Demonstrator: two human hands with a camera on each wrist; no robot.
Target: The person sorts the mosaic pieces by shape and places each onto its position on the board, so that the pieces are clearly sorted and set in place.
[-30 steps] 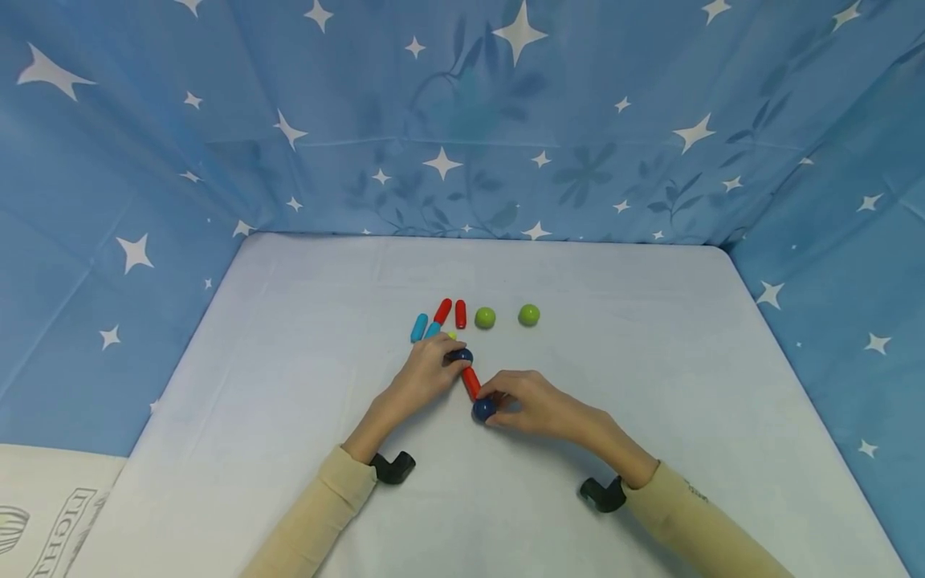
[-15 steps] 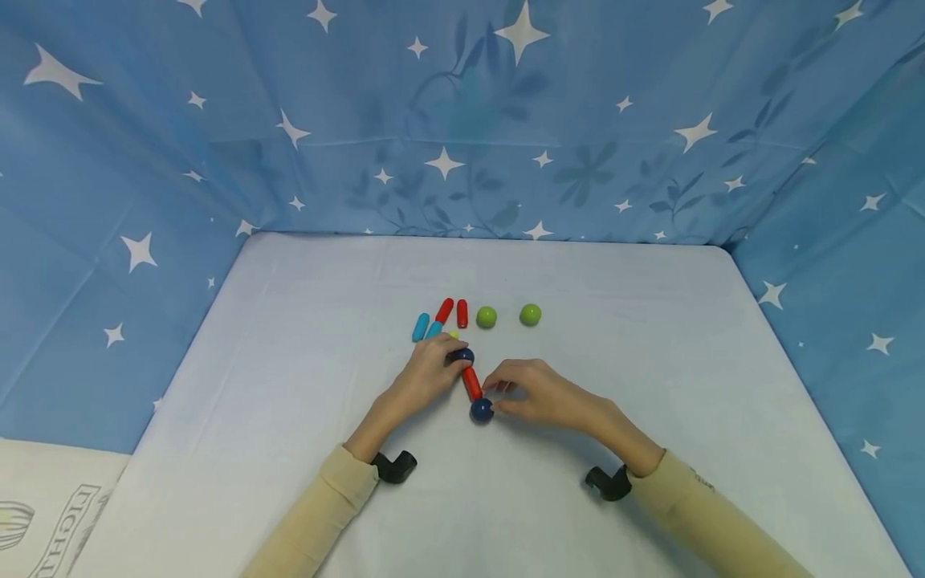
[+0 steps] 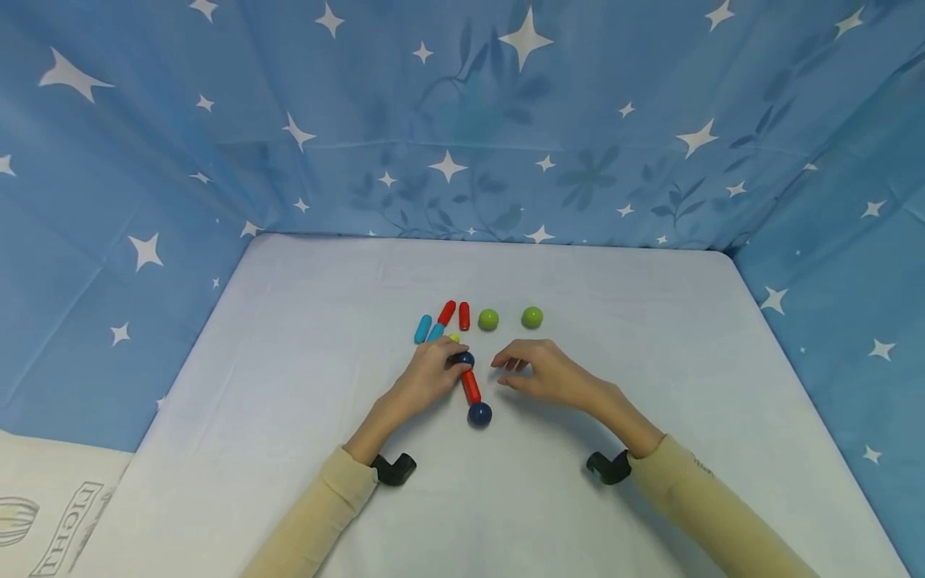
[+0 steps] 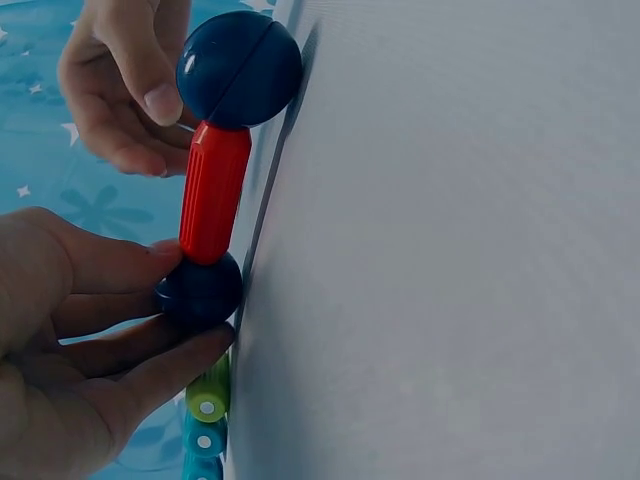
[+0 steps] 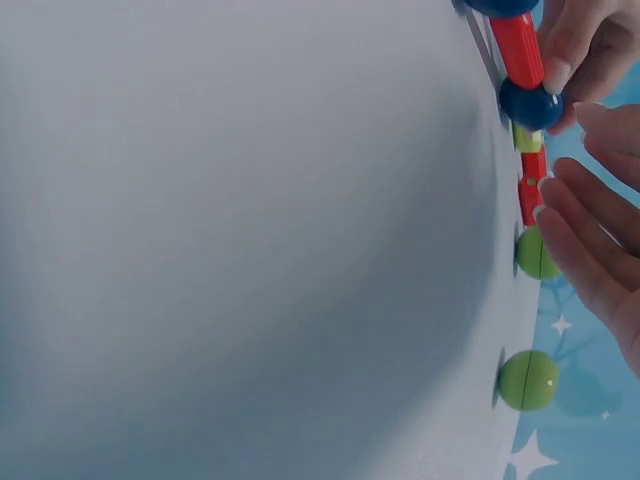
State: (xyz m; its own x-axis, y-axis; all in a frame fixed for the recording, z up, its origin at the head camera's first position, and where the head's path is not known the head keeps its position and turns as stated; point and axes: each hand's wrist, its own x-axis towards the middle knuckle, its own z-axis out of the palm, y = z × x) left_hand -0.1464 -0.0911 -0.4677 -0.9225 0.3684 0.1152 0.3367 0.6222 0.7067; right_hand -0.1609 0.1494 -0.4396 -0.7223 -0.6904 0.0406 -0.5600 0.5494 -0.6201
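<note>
My left hand (image 3: 425,375) pinches a dark blue ball (image 4: 200,292) between thumb and fingers. A ribbed red rod (image 4: 216,192) joins that ball to a second dark blue ball (image 3: 480,414), which lies on the table nearer to me. To the right of the rod hovers my right hand (image 3: 547,373), its fingers loosely bent and parted from the thumb, with nothing between them. In the right wrist view the right hand (image 5: 605,220) is apart from the joined piece.
Beyond the left hand lie blue rods (image 3: 422,329), red rods (image 3: 464,315) and a yellow-green rod (image 4: 208,396), partly hidden. Two green balls (image 3: 488,319) rest to their right on the white table (image 3: 636,321). A blue star-patterned curtain (image 3: 462,120) hangs behind the table.
My right hand has let go of the nearer blue ball and moved up and away to the right. The left hand keeps its hold on the far ball.
</note>
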